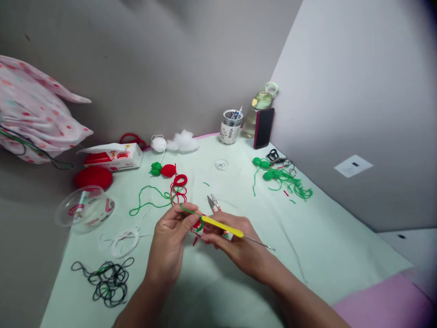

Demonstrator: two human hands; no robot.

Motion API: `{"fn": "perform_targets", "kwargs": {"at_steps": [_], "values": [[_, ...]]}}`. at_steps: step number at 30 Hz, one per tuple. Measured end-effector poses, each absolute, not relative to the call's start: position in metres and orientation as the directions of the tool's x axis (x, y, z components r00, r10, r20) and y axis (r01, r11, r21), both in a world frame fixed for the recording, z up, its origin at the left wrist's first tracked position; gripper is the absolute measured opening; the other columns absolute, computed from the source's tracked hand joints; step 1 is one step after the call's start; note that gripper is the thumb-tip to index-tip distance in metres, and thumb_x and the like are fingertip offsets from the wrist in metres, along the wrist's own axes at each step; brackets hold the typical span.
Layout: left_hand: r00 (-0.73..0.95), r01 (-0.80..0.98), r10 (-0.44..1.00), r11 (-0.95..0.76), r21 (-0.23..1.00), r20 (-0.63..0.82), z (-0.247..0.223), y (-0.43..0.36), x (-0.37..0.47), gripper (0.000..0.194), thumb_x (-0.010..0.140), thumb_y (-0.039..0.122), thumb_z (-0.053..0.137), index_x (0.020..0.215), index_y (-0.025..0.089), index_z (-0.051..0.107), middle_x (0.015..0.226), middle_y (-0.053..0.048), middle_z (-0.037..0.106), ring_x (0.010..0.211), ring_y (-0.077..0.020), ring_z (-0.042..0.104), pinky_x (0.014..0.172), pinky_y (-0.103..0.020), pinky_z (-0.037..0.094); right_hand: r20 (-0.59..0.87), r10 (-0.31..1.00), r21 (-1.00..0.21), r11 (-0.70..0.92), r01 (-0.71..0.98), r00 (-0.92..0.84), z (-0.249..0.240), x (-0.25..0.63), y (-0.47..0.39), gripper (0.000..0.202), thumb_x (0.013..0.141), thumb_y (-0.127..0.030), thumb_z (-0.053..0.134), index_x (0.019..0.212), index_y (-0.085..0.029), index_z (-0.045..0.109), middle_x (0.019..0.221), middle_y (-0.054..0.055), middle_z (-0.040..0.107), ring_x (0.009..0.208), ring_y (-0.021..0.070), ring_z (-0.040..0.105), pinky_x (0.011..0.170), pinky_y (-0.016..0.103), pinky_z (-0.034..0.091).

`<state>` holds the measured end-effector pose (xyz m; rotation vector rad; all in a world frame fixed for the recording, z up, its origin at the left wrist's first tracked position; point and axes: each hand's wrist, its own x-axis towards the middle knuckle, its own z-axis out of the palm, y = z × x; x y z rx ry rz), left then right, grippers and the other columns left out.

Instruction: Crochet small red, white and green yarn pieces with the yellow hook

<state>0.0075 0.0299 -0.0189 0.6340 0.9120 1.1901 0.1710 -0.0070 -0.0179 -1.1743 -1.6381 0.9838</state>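
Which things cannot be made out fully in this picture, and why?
In the head view:
Red-and-white piece: partly hidden by the left hand and right hand.
Scissors: partly behind the right hand.
Bottle: partly behind the phone.
Spotted cloth: cut by the left edge.

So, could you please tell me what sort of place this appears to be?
It looks like a craft table in the corner of a room, perhaps at home: loose green yarn and small scissors lie on it, and a yellow-handled hook shows among the work.
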Motion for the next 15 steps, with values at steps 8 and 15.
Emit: {"fn": "perform_targets", "kwargs": {"at_steps": [8, 15], "values": [[0.246, -0.752, 0.853, 0.468, 0.465, -0.460, -0.007, 0.039, 0.004, 0.018, 0.086, -0.004, 0.073, 0.090, 0.014, 0.073, 0.079, 0.000, 0.069, 0.063, -0.0081, 0.066, 0.059, -0.015, 0.058, 0.124, 0.987, -0.947, 0.148, 0.286, -0.102, -0.024, 0.182, 0.008, 0.032, 0.106, -0.041, 0.057, 0.094, -0.018, 0.076, 0.081, 0.004, 0.073, 0.068, 0.0146, 0.066, 0.062, 0.026, 0.051], [0.248, -0.922, 0.818, 0.363, 0.132, -0.519, 0.008, 0.042, 0.003, 0.043, 0.112, 0.008, 0.023, 0.100, 0.014, 0.064, 0.078, -0.003, 0.062, 0.056, -0.0068, 0.058, 0.048, -0.011, 0.048, -0.048, 0.998, -0.485, -0.058, 0.872, 0.040, -0.055, 0.182, 0.026, 0.017, 0.095, -0.018, 0.070, 0.112, -0.017, 0.068, 0.107, 0.013, 0.072, 0.098, 0.0273, 0.069, 0.071, 0.030, 0.046]]}}
